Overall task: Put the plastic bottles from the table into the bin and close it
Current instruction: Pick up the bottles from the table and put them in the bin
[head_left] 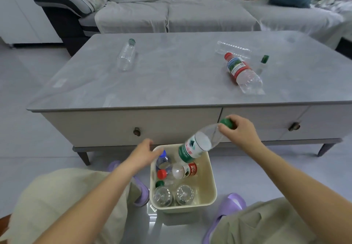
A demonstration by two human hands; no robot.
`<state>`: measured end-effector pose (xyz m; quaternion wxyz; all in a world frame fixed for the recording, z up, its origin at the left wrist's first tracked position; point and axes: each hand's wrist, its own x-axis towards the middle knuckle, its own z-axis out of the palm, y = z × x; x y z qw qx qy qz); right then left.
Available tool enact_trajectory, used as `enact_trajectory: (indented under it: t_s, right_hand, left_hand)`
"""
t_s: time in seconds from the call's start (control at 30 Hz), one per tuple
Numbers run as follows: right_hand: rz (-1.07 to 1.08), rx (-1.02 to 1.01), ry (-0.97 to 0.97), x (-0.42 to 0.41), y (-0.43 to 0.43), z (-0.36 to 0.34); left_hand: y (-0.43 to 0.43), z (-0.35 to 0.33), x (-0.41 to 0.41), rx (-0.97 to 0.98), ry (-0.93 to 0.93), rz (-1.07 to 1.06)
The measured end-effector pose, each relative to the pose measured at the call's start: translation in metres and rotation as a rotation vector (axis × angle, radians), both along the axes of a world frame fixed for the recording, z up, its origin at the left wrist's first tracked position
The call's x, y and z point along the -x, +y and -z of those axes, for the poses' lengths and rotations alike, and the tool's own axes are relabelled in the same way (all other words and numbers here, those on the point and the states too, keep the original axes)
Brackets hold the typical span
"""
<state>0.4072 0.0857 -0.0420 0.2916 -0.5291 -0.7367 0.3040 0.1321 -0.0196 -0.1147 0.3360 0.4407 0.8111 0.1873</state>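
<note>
Head view, left to right: clear bottle (pixel 126 56) lies on worktop (pixel 171 83) at left, well apart from the rest. Left hand (pixel 142 154) rests on bin (pixel 211 186) rim, fingers loosely curled, w/ nothing in it. Bin is on the floor, several bottles inside already. Right hand (pixel 242 131) grips green-label bottle (pixel 198 144) near its cap, tilted base-down over the bin. At right approx. 3 more bottles, incl. red-label bottle (pixel 242 72). Step in hand, I judge: dropping this one. Next: let go, then reach to the worktop; no lid is visible.
</note>
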Motion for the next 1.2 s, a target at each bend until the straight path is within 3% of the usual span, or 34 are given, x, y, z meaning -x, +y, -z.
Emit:
enact_trajectory:
  t_s: [0.1, 0.23, 0.37, 0.5, 0.67, 0.8, 0.87, 1.03, 1.2]
  right_hand:
    - [-0.167, -0.056, -0.324, 0.007, -0.013, 0.013]
    - [-0.459, -0.004, -0.782, 0.015, -0.035, 0.057]
    - [-0.549, 0.187, -0.928, 0.016, -0.049, 0.085]
    - [-0.395, 0.024, -0.862, 0.011, -0.025, 0.062]
    - [0.106, -0.368, -0.343, -0.001, 0.045, -0.016]
    - [0.308, -0.302, -0.361, -0.015, 0.112, -0.064]
    - [0.349, -0.206, -0.444, -0.019, 0.134, -0.068]
    - [0.29, -0.106, -0.49, -0.021, 0.151, -0.05]
    - [0.325, -0.352, -0.159, -0.023, 0.127, -0.088]
  left_hand:
    - [-0.019, 0.034, -0.017, 0.123, 0.162, 0.164]
    - [-0.034, 0.068, -0.036, 0.21, 0.222, 0.282]
    - [-0.027, 0.079, -0.041, 0.134, 0.175, 0.244]
    - [-0.01, 0.069, -0.05, 0.131, 0.188, 0.31]
    - [-0.007, 0.075, -0.066, 0.276, 0.446, 0.452]
    - [-0.013, 0.081, -0.064, 0.378, 0.538, 0.493]
    - [-0.015, 0.079, -0.062, 0.31, 0.512, 0.465]
    - [-0.004, 0.051, -0.07, -0.095, 0.504, 0.392]
    - [0.014, 0.042, -0.093, -0.137, 0.434, 0.42]
